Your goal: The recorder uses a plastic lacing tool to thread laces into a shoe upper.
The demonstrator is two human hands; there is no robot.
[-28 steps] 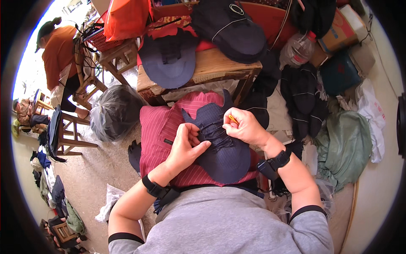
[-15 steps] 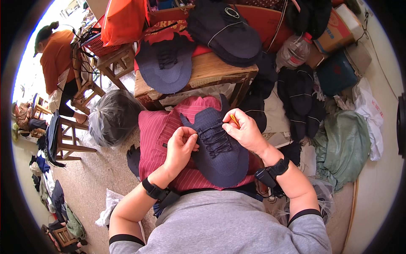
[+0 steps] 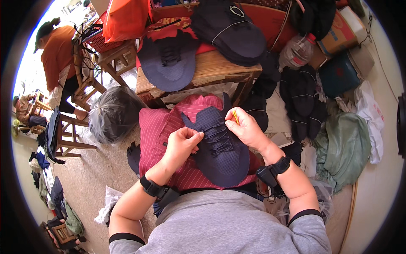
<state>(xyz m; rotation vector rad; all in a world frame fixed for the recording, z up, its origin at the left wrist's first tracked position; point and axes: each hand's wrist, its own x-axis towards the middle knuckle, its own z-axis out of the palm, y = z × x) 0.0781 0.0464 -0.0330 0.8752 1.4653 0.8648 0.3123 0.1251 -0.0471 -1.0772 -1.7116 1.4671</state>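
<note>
A dark navy shoe upper [image 3: 223, 163], laced across its middle with dark cord [image 3: 218, 139], lies flat over a red striped cushion [image 3: 153, 127] on my lap. My left hand [image 3: 182, 144] is closed in a pinch at the upper's left edge beside the lacing. What sits between that thumb and forefinger is too small to make out. On the other side, my right hand [image 3: 245, 129] grips a thin yellow tool [image 3: 235, 117] near the upper's top right edge. The tool's tip is hard to see.
Beyond my lap stands a wooden bench [image 3: 203, 74] bearing another laced upper [image 3: 168, 70] and a tied stack of dark uppers [image 3: 232, 38]. Bundled uppers [image 3: 300, 93] and a green sack [image 3: 344, 144] lie to the right. A stuffed plastic bag [image 3: 114, 114] and stools stand left, near a bending person [image 3: 59, 55].
My left fingertips have moved slightly right, over the upper's edge. My right hand has shifted a little, turning the yellow tool more upright. The upper has barely moved.
</note>
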